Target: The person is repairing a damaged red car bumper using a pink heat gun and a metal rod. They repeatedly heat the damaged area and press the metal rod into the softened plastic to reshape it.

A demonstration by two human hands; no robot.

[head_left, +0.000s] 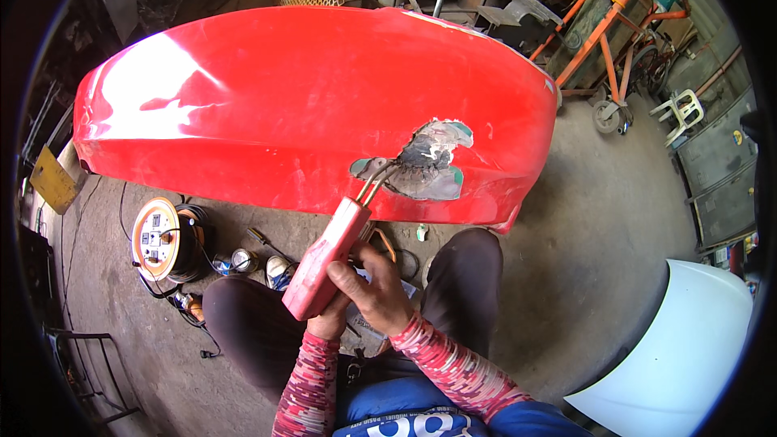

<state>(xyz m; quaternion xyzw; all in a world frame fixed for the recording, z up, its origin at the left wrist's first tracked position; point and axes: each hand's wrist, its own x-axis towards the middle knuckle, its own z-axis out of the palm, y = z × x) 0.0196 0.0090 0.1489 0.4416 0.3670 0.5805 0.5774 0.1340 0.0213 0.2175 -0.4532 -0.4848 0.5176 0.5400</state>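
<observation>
A red soldering gun (325, 257) points away from me, its two metal prongs reaching a damaged patch (433, 163) on a large red bumper (291, 97). At that patch the paint is gone, showing grey and green layers with dark marks along a crack. My right hand (379, 290) wraps round the gun from the right, thumb along its side. Beneath the gun's rear end, my left hand (328, 324) is closed against it, its fingers mostly hidden. Whether the tip touches the bumper or hovers just above it, I cannot tell.
An orange-rimmed cable reel (155, 239) stands left of my knees, beside cans (243, 260) and a screwdriver (259, 236). A pale car hood (668, 356) lies at the right. Farther back are an orange hand truck (603, 36), a white plastic stool (680, 113) and assorted scrap.
</observation>
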